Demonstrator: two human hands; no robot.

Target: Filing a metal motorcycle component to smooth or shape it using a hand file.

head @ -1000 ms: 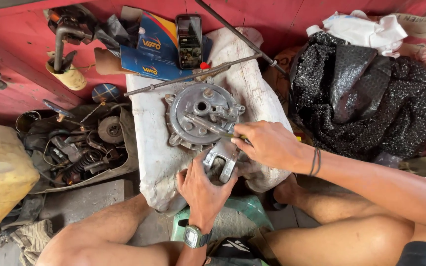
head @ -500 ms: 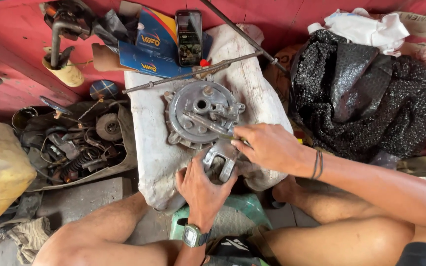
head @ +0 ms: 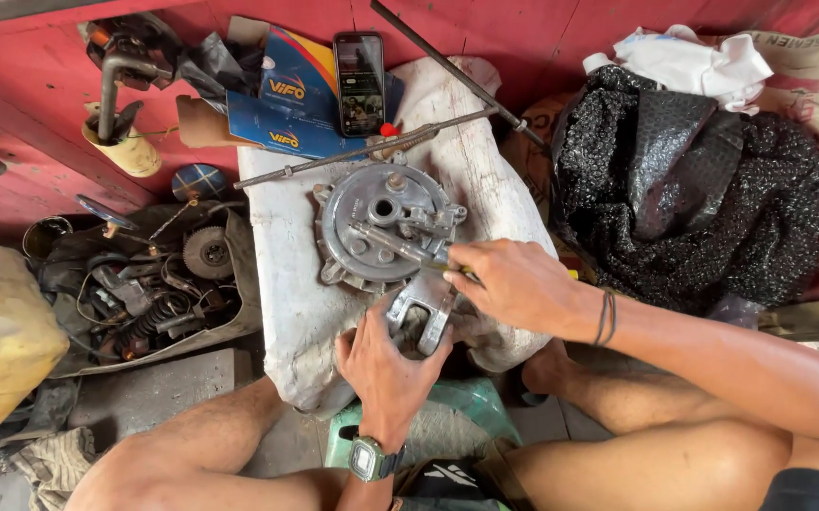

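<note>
Two hands on the job here, and honestly not much has moved over the last second: same grip, same spot, so the work looks mid-step rather than finished or just begun.

Left hand (head: pixel 386 364), the one with the wristwatch (head: pixel 370 460), is closed around the lower forked bracket (head: pixel 421 305) of the round grey metal housing (head: pixel 383 225), fingers wrapped from below to steady it. Right hand (head: pixel 516 282) is pinched narrow around a slim tool (head: pixel 400 243), most likely a screwdriver, whose shaft lies across the housing's face towards its centre hole. The handle end is buried in the fist, so I can't tell exactly what it is.

The housing sits on a dirty white block (head: pixel 286 284), near its front edge, just beyond the fingertips of both hands. A long threaded rod (head: pixel 362 151) lies across the block's far edge, with a phone (head: pixel 359 83) propped beyond it. Off the block's left edge there's a tray of greasy gears and springs (head: pixel 159 293); off the right edge, a heap of black bubble wrap (head: pixel 703 180).
</note>
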